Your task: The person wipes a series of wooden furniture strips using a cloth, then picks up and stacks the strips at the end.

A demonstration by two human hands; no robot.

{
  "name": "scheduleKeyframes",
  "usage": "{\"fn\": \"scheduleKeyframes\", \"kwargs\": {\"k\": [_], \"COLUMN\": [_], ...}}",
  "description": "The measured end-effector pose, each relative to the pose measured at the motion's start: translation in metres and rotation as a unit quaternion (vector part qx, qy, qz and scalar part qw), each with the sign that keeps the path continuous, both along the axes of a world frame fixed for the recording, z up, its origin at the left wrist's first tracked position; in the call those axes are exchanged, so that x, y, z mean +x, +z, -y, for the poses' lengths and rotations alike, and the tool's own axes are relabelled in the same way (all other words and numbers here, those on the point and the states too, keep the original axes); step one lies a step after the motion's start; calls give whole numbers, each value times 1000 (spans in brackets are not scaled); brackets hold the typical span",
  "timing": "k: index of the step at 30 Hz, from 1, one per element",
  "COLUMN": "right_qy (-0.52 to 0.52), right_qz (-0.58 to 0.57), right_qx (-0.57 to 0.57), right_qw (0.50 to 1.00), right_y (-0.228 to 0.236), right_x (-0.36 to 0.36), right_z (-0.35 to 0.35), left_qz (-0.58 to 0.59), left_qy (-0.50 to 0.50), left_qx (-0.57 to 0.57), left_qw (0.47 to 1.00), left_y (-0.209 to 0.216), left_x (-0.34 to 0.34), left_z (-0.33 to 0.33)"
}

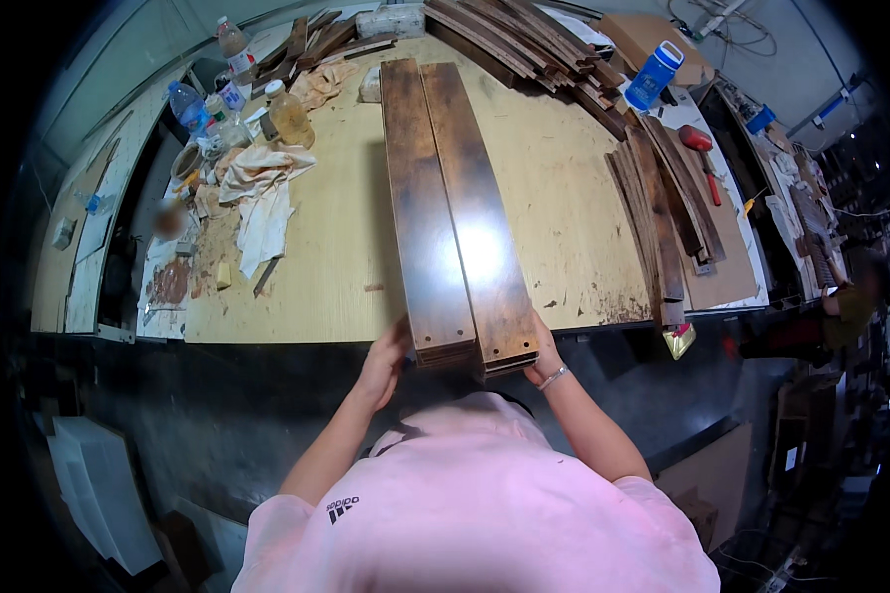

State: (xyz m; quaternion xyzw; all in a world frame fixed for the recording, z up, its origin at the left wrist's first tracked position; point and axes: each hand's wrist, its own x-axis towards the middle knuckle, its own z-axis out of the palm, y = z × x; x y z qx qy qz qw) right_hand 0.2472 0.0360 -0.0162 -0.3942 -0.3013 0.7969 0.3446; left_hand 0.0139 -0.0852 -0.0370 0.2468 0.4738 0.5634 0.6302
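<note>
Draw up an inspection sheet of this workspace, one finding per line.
Surface: pale yellow tabletop, dark specks near its front right.
Work pieces: two stacks of dark brown boards side by side, holes in their near ends, which show past the table's near edge.
Clutter: plastic bottles and crumpled cloth at left; blue bottle, red tool and loose boards at right.
Hands: left hand and right hand flank the stacks' near ends; fingers partly hidden.
Cables: dark loops beyond the far right corner; none seen on the tabletop.
Surroundings: dark floor; another person at far right.
</note>
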Motion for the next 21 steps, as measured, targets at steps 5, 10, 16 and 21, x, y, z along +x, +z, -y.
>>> {"fn": "scheduleKeyframes", "kwargs": {"k": [5, 10, 16, 21], "right_qy": [43, 184, 87, 108], "right_qz": [126, 425, 365, 417], "right_qx": [77, 432, 404, 417], "right_qw": [988, 774, 834, 801], "right_y": [-8, -17, -99, -70], "right_x": [14, 5, 14, 10], "right_z": [30, 33, 26, 30], "left_qz": [-408, -640, -672, -625], "left_qy": [-72, -9, 23, 56], "left_qx": [46, 147, 195, 183], "left_qw": [909, 755, 714, 757], "left_y": [-18, -56, -64, -51], "left_x": [18, 22, 27, 18], "left_z": [7, -11, -14, -9]}}
